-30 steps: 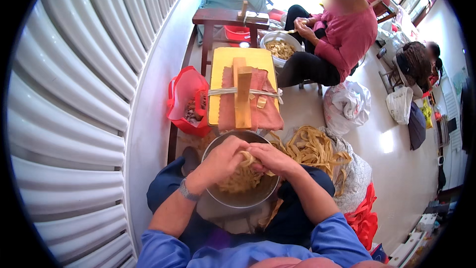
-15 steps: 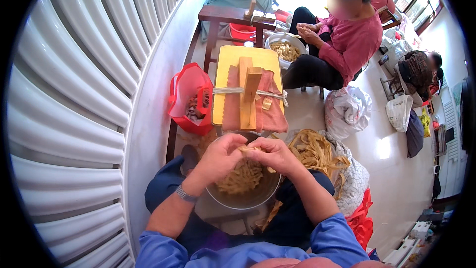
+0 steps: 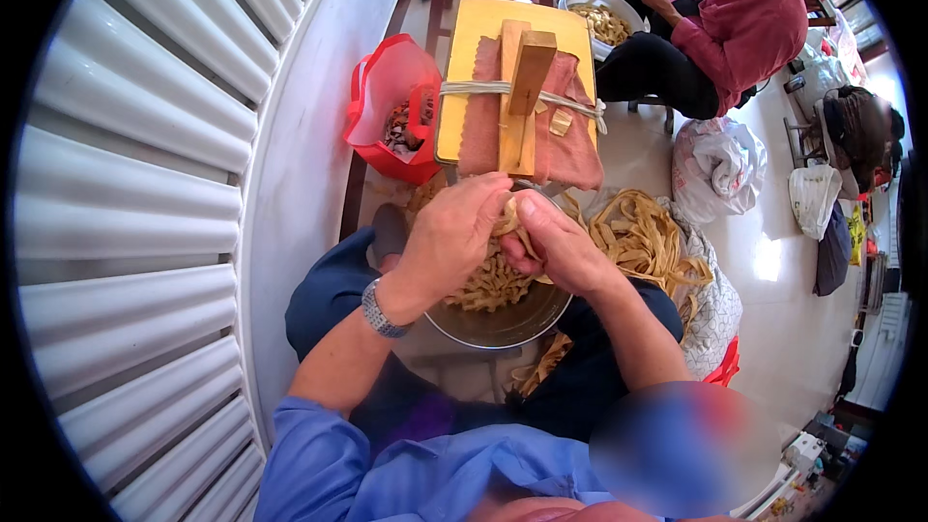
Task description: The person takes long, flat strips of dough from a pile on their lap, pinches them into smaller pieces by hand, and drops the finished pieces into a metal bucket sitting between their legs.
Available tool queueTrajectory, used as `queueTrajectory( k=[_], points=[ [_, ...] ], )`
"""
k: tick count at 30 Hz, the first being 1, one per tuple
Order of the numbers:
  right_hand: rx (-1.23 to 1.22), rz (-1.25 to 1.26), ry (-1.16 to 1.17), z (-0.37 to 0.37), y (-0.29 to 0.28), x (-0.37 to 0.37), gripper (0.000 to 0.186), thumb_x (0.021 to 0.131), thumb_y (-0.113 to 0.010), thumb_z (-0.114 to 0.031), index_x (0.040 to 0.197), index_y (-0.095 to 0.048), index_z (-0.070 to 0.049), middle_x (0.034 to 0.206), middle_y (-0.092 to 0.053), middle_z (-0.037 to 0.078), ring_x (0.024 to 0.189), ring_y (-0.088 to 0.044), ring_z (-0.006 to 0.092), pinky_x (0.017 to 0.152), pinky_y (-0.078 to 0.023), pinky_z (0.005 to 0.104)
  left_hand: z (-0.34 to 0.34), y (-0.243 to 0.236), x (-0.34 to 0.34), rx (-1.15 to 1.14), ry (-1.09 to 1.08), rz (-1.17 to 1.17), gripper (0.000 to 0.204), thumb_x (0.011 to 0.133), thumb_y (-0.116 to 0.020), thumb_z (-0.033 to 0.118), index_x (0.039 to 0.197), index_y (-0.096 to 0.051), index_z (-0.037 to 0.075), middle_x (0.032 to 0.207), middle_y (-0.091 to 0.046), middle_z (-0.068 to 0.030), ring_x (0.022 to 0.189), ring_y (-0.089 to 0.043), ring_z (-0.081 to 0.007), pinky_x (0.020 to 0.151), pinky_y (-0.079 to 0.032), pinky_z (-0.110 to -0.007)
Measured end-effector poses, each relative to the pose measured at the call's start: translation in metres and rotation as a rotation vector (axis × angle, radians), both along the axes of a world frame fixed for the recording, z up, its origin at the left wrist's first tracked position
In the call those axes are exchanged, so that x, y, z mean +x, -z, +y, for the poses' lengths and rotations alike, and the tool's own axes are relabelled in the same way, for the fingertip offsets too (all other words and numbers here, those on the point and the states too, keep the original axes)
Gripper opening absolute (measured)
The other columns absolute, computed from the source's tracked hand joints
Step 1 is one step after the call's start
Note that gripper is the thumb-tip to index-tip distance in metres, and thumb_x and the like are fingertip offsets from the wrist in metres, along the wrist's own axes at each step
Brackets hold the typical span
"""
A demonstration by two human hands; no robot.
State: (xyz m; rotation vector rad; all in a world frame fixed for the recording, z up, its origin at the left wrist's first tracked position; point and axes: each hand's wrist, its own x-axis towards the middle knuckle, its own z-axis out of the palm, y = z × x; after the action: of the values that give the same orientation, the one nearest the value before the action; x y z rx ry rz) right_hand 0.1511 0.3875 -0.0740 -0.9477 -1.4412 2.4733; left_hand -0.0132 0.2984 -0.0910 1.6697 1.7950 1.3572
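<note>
A pale yellow strip [image 3: 508,217] is bunched between my two hands over a metal bowl [image 3: 454,333] that holds many short yellowish pieces [image 3: 483,292]. My left hand [image 3: 449,237] is closed on the strip, wearing a silver watch at the wrist. Pressed against it, my right hand [image 3: 558,244] also grips the strip, fingers curled underneath. Just beyond stands a yellow board [image 3: 466,29] with a pink cloth [image 3: 570,159] and an upright wooden piece [image 3: 530,72], tied across with white cord. A heap of long tan strips [image 3: 638,232] lies right of the bowl.
A red bag [image 3: 372,126] stands left of the board, beside a white radiator [image 3: 145,193]. A co-worker in pink [image 3: 735,48] sits at the upper right by a white bucket [image 3: 609,0]. A white sack [image 3: 715,164] and further bags [image 3: 812,198] are on the floor at right.
The scene has shifted up and rightward in the view. My hands have drawn closer together around the strip, my left hand now more over it.
</note>
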Motion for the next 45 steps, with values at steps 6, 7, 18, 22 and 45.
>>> queueTrajectory(
  k=[6, 7, 18, 22, 45],
  points=[
    [0.242, -0.053, -0.104, 0.017, 0.0, 0.008, 0.023, 0.105, -0.056, -0.033, 0.103, -0.06, -0.01, 0.075, -0.049, -0.006, 0.062, -0.043, 0.0026, 0.053, -0.033, 0.0189, -0.007, -0.014, -0.028, -0.11, -0.151, 0.018, 0.024, 0.105, -0.053, 0.022, 0.097, -0.062, 0.0, 0.088, -0.064, -0.0184, 0.082, -0.062, -0.0392, 0.07, -0.049, -0.044],
    [0.257, -0.087, -0.077, 0.017, -0.007, 0.009, 0.021, 0.105, -0.059, -0.03, 0.099, -0.061, -0.01, 0.073, -0.048, -0.007, 0.061, -0.042, 0.002, 0.053, -0.033, 0.0187, -0.005, -0.013, -0.027, -0.125, -0.171, 0.03, 0.026, 0.105, -0.054, 0.023, 0.092, -0.059, 0.001, 0.081, -0.059, -0.0181, 0.077, -0.058, -0.0403, 0.069, -0.047, -0.044],
    [0.898, 0.049, -0.034, 0.014, 0.009, 0.015, 0.021, 0.098, -0.064, -0.025, 0.105, -0.066, -0.005, 0.092, -0.069, 0.019, 0.087, -0.069, 0.0347, 0.077, -0.053, 0.0418, -0.008, -0.024, -0.022, -0.021, 0.217, 0.279, 0.041, 0.09, -0.062, 0.001, 0.13, -0.052, 0.001, 0.122, -0.06, -0.0195, 0.113, -0.059, -0.0402, 0.095, -0.048, -0.042],
    [0.871, -0.001, -0.131, 0.008, 0.009, 0.018, 0.02, 0.098, -0.06, -0.024, 0.106, -0.062, -0.005, 0.091, -0.068, 0.023, 0.086, -0.066, 0.0442, 0.073, -0.052, 0.0467, -0.01, -0.009, -0.003, -0.244, 0.364, 0.106, 0.043, 0.088, -0.063, 0.002, 0.13, -0.053, 0.003, 0.118, -0.061, -0.0205, 0.105, -0.061, -0.0415, 0.087, -0.05, -0.046],
    [0.927, -0.014, -0.517, 0.005, -0.009, 0.041, 0.027, 0.099, -0.063, -0.032, 0.089, -0.063, -0.007, 0.071, -0.061, 0.017, 0.065, -0.061, 0.0381, 0.059, -0.048, 0.0448, -0.021, -0.032, -0.046, -0.697, 0.728, -0.079, 0.022, 0.099, -0.056, 0.023, 0.09, -0.055, 0.003, 0.079, -0.057, -0.0142, 0.074, -0.06, -0.0334, 0.066, -0.047, -0.043]
  ],
)
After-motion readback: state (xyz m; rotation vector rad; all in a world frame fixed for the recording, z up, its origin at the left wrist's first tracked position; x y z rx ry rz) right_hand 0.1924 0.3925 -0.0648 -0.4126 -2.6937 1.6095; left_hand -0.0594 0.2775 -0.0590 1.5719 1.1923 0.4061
